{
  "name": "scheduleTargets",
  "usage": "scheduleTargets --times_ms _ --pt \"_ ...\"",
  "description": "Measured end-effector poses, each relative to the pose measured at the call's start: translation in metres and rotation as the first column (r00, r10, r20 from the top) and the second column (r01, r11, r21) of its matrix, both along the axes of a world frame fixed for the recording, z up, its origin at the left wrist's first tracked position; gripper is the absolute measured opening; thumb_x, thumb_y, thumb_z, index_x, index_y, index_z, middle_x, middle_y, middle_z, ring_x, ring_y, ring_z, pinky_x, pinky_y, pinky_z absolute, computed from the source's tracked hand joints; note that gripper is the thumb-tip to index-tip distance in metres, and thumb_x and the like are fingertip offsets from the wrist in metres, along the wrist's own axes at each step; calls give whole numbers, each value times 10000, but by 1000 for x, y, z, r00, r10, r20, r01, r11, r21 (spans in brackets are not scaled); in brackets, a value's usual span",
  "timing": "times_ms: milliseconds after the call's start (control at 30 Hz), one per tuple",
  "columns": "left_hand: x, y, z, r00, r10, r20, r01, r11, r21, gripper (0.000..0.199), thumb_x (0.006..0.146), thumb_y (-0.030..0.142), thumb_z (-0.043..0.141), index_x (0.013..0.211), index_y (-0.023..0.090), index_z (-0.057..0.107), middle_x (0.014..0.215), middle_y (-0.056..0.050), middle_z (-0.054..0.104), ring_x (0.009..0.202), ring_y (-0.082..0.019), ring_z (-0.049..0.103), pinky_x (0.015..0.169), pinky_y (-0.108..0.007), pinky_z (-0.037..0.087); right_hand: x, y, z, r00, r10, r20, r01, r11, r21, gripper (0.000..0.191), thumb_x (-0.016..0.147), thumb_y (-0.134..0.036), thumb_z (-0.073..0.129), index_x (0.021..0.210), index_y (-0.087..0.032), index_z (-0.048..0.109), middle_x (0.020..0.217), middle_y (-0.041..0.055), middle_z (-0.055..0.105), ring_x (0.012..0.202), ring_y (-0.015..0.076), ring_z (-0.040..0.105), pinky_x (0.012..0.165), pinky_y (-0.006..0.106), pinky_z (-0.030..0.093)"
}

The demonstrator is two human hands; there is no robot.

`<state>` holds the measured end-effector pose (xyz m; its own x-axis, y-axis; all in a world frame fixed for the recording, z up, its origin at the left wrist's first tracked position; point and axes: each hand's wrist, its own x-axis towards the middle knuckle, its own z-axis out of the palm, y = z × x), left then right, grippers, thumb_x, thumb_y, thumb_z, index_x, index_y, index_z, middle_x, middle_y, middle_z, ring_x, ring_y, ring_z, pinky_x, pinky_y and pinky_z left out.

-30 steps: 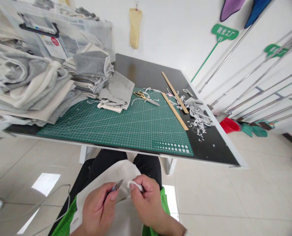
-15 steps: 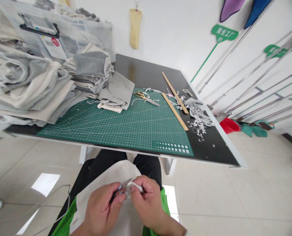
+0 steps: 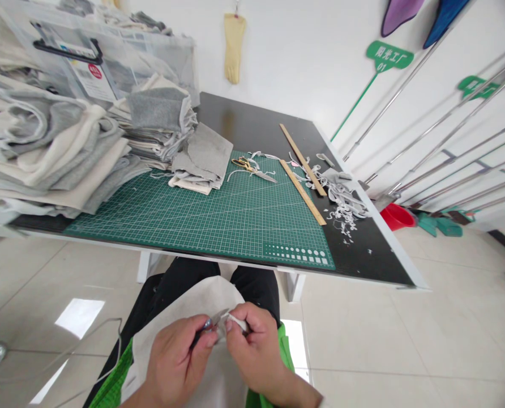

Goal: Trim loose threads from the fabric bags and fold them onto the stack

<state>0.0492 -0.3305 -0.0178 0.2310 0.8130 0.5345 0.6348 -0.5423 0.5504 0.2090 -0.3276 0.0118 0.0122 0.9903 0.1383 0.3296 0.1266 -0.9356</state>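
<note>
A pale beige cloth (image 3: pixel 193 309) lies across my lap over the dark trousers. My left hand (image 3: pixel 176 354) is closed round small dark-handled snips (image 3: pixel 209 324); their metal blades point right, at a bunched edge of the cloth. Between thumb and fingers, my right hand (image 3: pixel 255 345) pinches that folded edge, close beside the blade tips. The two hands nearly meet, and the fingers partly hide the snips' handles and the exact place where blades and cloth meet.
On the table, a green cutting mat (image 3: pixel 193 226) carries gold-handled scissors (image 3: pixel 252 169) and a wooden ruler (image 3: pixel 302 191). Cloth scraps (image 3: pixel 341 195) lie to its right. Folded fabric stacks (image 3: pixel 44 153) and a clear plastic box (image 3: pixel 150 56) stand left. The table's front edge (image 3: pixel 235 263) is beyond my knees.
The right fingers and the pinched cloth edge have shifted very slightly by the blades. Otherwise both hands hold the same place and grip.
</note>
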Motion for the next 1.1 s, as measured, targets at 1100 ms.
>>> scheduleTargets --times_ms 1100 --pt "1 0 3 1000 -6 24 7 1000 -6 192 966 344 423 944 210 558 644 35 672 536 -86 629 553 -166 468 1 -1 -1 1000 14 3 -14 1000 0 198 795 -205 539 609 -174 599 512 -16 550 475 114 489 497 225 367"
